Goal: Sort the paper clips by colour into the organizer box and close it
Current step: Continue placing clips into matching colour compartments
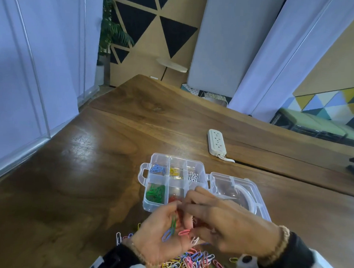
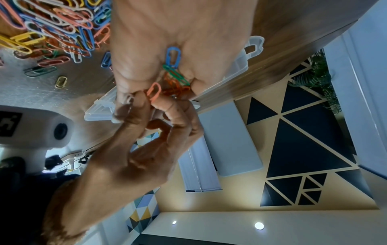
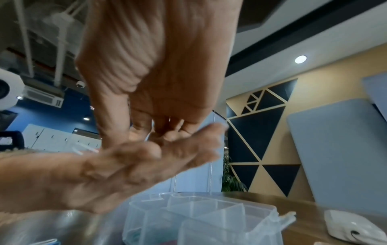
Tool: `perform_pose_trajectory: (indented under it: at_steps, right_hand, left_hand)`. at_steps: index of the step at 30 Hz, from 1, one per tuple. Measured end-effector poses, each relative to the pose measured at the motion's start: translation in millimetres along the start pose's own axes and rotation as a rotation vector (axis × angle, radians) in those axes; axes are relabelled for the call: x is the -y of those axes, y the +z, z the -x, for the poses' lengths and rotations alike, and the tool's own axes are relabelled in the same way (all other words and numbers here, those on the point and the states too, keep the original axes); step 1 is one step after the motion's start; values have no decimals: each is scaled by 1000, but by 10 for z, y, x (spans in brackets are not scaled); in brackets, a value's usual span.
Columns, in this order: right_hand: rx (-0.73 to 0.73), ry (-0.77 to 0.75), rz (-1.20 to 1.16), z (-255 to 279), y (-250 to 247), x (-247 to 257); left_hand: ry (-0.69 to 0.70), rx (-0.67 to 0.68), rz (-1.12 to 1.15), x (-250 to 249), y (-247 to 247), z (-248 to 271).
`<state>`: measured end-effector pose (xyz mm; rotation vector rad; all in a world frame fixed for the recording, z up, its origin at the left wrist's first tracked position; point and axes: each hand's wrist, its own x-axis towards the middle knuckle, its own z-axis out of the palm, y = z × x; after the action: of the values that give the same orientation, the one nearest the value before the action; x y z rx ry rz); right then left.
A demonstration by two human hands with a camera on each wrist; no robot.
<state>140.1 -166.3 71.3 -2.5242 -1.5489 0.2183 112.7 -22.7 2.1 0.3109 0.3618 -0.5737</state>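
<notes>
My left hand (image 1: 165, 229) is cupped palm up above the table's near edge and holds several paper clips: a blue clip (image 2: 173, 57), a green clip (image 2: 176, 74), red clips (image 2: 178, 88) and a pink clip (image 2: 154, 92). My right hand (image 1: 188, 222) reaches into that palm, thumb and forefinger pinching the pink clip (image 1: 184, 232). Just beyond lies the clear organizer box (image 1: 145, 206), open, with blue, yellow and white clips in its far row and green and red in its near row. My right hand hides the near right compartment. A mixed clip pile (image 1: 196, 264) lies under my hands.
The box's open lid (image 1: 256, 199) lies flat to the right of the compartments. A white power strip (image 1: 216, 143) sits further back on the wooden table (image 1: 87, 180). White panels stand along the table's left side.
</notes>
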Motion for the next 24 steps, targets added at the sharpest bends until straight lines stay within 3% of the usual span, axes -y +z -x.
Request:
perform_pose_trajectory:
  at_steps: [2,5,9,12,15,20,24]
  right_hand:
    - [38,22,-46,-45,25,4]
    - [-38,-4,-217,9,77,-3]
    - [-142,111,-429,-1,69,-42]
    - [-163,71,-390,38,41,-75]
    - [-87,0,-331,26,50,-63]
    - [-62,-32,-291,-34,77,-41]
    - [-188,38,-399,-77,68,-37]
  left_hand:
    - [3,8,-41,0,63,44]
    - [-31,30,-7,6,30,33]
    - [-146,222,65,-10,32,81]
    - [-115,154,-31,-13,30,75]
    - [-119,101,-49,0,37,65]
    - [-136,107,-19,-3,-11,36]
    - [-110,142,-27,-7,27,69]
